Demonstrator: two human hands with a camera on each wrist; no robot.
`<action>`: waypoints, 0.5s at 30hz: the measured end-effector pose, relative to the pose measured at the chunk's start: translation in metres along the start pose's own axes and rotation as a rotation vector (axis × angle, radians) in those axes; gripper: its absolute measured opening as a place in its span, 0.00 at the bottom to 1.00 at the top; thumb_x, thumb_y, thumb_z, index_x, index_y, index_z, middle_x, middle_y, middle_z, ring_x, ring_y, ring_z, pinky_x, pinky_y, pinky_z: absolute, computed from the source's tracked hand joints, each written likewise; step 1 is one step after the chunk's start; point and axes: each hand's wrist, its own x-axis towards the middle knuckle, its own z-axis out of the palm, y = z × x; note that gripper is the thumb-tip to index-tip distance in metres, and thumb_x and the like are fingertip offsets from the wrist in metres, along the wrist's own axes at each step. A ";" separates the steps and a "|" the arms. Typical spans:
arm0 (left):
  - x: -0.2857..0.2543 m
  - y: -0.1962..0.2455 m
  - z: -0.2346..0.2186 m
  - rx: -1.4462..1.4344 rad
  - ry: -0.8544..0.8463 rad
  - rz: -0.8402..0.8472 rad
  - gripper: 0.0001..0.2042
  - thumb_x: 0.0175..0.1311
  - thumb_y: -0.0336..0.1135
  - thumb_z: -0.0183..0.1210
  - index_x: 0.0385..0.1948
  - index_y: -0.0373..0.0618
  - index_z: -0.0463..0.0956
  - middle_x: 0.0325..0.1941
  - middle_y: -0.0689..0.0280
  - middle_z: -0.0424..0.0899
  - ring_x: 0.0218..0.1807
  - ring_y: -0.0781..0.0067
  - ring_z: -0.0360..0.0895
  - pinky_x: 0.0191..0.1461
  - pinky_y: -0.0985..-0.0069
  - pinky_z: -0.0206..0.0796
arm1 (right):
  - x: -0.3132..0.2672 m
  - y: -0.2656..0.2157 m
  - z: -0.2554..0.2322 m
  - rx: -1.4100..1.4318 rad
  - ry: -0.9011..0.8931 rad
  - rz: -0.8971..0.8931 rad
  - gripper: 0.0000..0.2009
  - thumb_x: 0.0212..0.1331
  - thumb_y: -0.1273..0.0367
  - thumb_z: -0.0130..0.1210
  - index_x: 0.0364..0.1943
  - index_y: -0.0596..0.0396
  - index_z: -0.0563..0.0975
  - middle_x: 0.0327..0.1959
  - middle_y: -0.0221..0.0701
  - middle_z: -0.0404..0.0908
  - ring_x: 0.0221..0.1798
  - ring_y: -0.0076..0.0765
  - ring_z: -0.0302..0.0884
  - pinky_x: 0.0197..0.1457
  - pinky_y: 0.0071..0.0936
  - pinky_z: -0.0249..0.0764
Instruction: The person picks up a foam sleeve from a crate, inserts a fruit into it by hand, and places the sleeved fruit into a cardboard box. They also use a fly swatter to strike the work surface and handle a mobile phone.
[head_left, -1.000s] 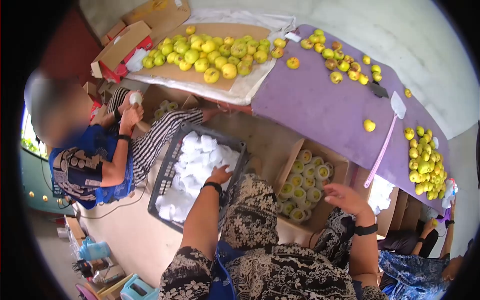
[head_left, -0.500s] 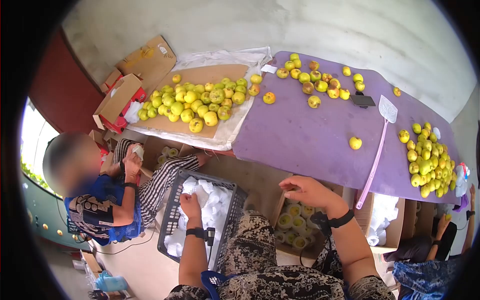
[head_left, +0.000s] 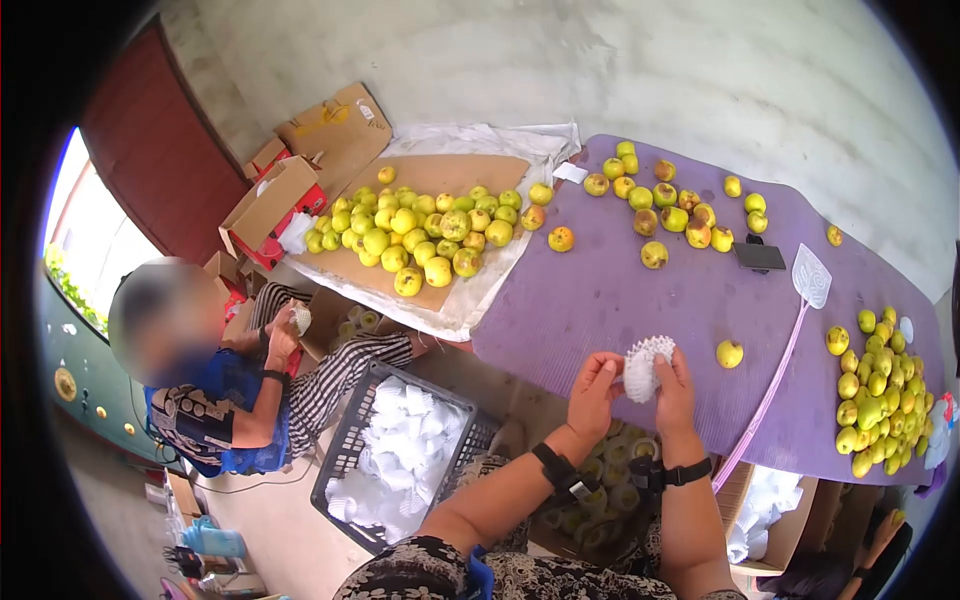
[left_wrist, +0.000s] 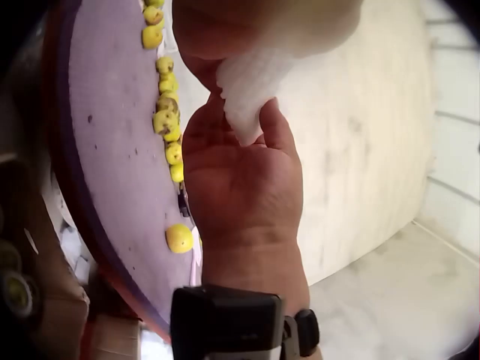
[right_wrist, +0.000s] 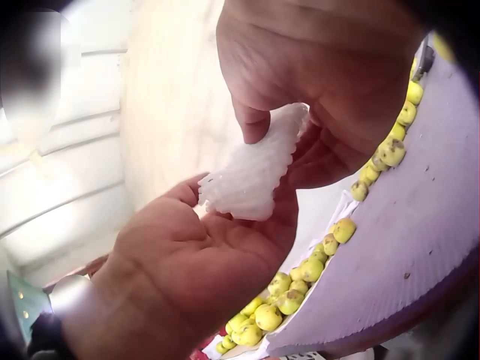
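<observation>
Both hands are raised in front of the purple table cover [head_left: 620,280], with a white foam net sleeve [head_left: 645,368] between them. My left hand [head_left: 592,395] pinches one side of it with thumb and fingers. On the other side my right hand [head_left: 676,395] pinches it too. In the right wrist view the foam sleeve [right_wrist: 251,176] looks flattened, its ribbed edge lying over the left fingers. Below the hands, a cardboard box holds several sleeved apples [head_left: 600,470], partly hidden by my forearms. More white sleeves [head_left: 405,450] fill a dark plastic crate [head_left: 340,455] to the left.
Yellow-green apples [head_left: 410,235] lie heaped on cardboard, with another pile [head_left: 878,385] at the right. A fly swatter [head_left: 775,380] and a black flat device [head_left: 760,256] lie on the purple cover. Another person [head_left: 225,400] sits at left; a box of foam [head_left: 765,520] stands right.
My left hand has risen from the crate and moved right with a foam sleeve. My right hand has left its place above the apple box and joined it on the sleeve.
</observation>
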 end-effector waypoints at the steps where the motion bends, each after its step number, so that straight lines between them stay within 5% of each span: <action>1: 0.005 -0.008 -0.002 -0.005 -0.001 0.003 0.07 0.73 0.35 0.50 0.45 0.45 0.69 0.44 0.67 0.77 0.45 0.76 0.76 0.49 0.74 0.70 | 0.004 -0.003 -0.003 -0.004 -0.003 -0.001 0.12 0.68 0.72 0.50 0.52 0.60 0.73 0.43 0.28 0.79 0.46 0.22 0.75 0.51 0.23 0.72; 4: 0.017 -0.021 -0.011 0.073 -0.049 -0.091 0.07 0.74 0.37 0.49 0.46 0.46 0.69 0.46 0.67 0.77 0.45 0.76 0.76 0.49 0.72 0.72 | 0.006 -0.008 -0.009 -0.159 0.097 0.022 0.12 0.67 0.71 0.51 0.51 0.60 0.74 0.40 0.27 0.79 0.43 0.23 0.75 0.49 0.23 0.73; 6: 0.026 -0.023 -0.017 -0.030 -0.151 -0.202 0.07 0.74 0.36 0.51 0.46 0.47 0.69 0.46 0.68 0.77 0.46 0.76 0.76 0.49 0.71 0.72 | 0.006 -0.008 -0.014 -0.572 0.112 -0.029 0.14 0.64 0.72 0.52 0.52 0.61 0.73 0.40 0.30 0.78 0.45 0.26 0.75 0.50 0.25 0.72; 10: 0.041 -0.022 -0.024 0.012 -0.235 -0.271 0.06 0.73 0.35 0.51 0.45 0.47 0.70 0.46 0.69 0.77 0.47 0.76 0.77 0.50 0.71 0.73 | 0.015 -0.005 -0.018 -0.703 0.107 -0.097 0.14 0.61 0.71 0.55 0.50 0.61 0.74 0.42 0.33 0.77 0.48 0.31 0.74 0.52 0.28 0.70; 12: 0.046 -0.021 -0.024 -0.012 -0.205 -0.259 0.05 0.74 0.34 0.50 0.44 0.46 0.70 0.45 0.69 0.78 0.46 0.76 0.77 0.50 0.71 0.73 | 0.019 -0.005 -0.009 -0.798 0.308 -0.334 0.15 0.58 0.71 0.57 0.50 0.59 0.74 0.47 0.36 0.75 0.50 0.37 0.73 0.54 0.32 0.69; 13: 0.051 -0.021 -0.025 -0.013 -0.208 -0.264 0.05 0.74 0.34 0.50 0.44 0.46 0.70 0.45 0.69 0.78 0.46 0.76 0.77 0.50 0.71 0.73 | 0.019 -0.012 -0.003 -0.800 0.314 -0.334 0.15 0.58 0.71 0.57 0.50 0.59 0.74 0.47 0.36 0.75 0.50 0.37 0.73 0.54 0.32 0.69; 15: 0.060 -0.020 -0.028 0.057 -0.024 -0.179 0.06 0.72 0.34 0.53 0.45 0.46 0.71 0.43 0.69 0.78 0.44 0.78 0.77 0.50 0.73 0.73 | 0.019 -0.027 0.009 -1.051 0.269 -0.616 0.18 0.55 0.71 0.59 0.51 0.57 0.74 0.51 0.36 0.73 0.48 0.41 0.73 0.54 0.34 0.69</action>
